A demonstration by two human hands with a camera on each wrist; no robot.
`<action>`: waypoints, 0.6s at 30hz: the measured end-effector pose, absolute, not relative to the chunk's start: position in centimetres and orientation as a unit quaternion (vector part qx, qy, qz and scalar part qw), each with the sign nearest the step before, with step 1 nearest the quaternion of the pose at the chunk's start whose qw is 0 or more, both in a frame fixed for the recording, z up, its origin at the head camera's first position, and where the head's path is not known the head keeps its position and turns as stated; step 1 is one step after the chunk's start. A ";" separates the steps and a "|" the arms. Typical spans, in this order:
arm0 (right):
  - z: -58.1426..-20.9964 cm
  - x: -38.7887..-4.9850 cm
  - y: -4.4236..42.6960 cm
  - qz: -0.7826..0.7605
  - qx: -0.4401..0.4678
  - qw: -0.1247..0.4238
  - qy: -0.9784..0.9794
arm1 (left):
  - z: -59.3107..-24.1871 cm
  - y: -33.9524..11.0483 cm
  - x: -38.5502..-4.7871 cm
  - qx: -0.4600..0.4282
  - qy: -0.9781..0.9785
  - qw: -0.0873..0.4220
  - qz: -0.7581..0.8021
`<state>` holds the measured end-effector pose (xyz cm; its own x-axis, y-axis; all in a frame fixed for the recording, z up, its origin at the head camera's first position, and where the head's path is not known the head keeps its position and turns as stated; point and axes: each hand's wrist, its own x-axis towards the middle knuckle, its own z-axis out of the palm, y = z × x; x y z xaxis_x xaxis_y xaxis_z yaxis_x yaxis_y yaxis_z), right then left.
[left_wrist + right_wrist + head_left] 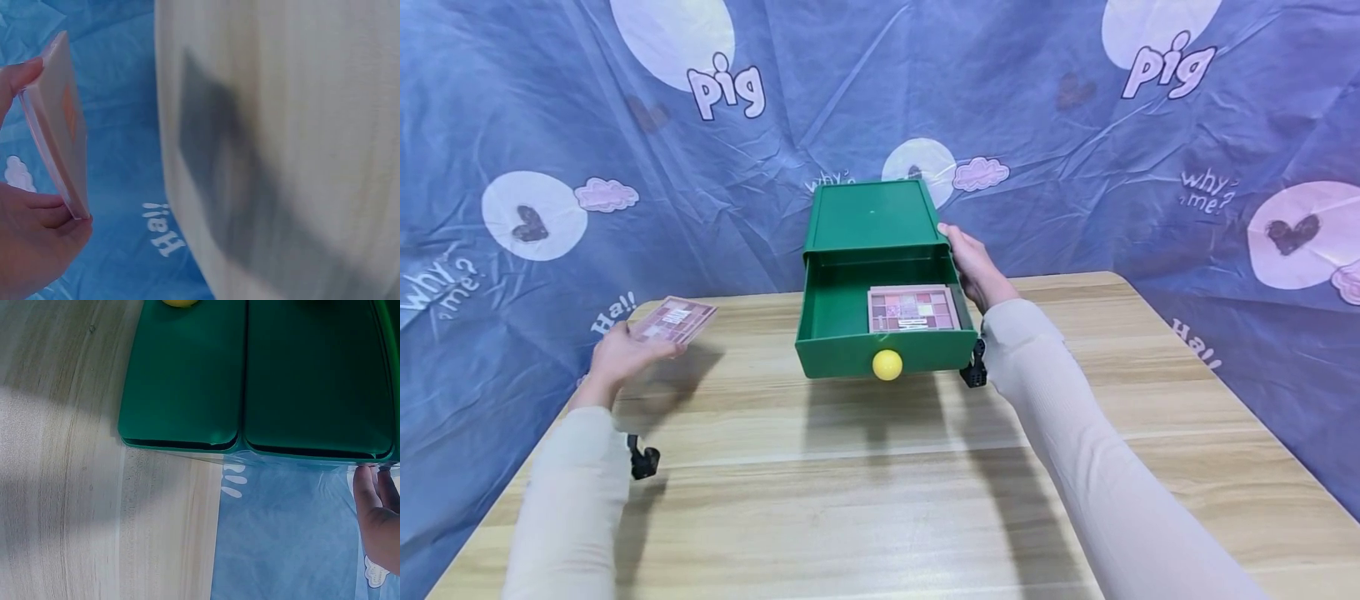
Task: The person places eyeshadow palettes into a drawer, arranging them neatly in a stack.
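L hand (623,357) pinches palette (676,320) above table (737,517), R hand (976,268), fingers extended, touches side of cabinet (872,218), w/ 2nd palette (891,310) in pulled-out drawer (842,358).

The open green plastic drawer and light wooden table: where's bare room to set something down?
Inside the drawer, the floor is bare left of the pink rectangular makeup palette, which crowds the right side. The table is bare in front, between the white left sleeve and white right sleeve, and from the right sleeve to the table's right edge.
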<state>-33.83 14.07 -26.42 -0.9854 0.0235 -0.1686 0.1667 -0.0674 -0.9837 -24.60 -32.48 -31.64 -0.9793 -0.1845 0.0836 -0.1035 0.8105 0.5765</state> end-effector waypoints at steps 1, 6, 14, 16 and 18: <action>-26.4 -33.8 14.1 -0.727 0.070 0.049 0.682 | -31.3 -32.4 -24.6 0.074 -0.950 0.068 -0.295; -26.5 -33.8 14.0 -0.725 0.069 0.047 0.683 | -29.9 -32.2 -24.5 0.058 -0.954 0.072 -0.285; -26.5 -33.7 14.0 -0.722 0.071 0.049 0.687 | -27.8 -31.4 -24.3 0.035 -0.955 0.089 -0.281; -26.4 -33.7 14.1 -0.720 0.072 0.051 0.689 | -27.2 -31.0 -24.4 0.027 -0.955 0.093 -0.279; -26.4 -33.7 14.1 -0.719 0.074 0.051 0.689 | -26.6 -30.6 -24.4 0.020 -0.955 0.098 -0.280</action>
<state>-33.68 14.11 -26.42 -0.9839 0.0279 -0.1764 0.1750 -0.0459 -0.9835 -24.40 -30.57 -26.63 -0.9799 -0.0932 0.1761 0.0166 0.8426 0.5383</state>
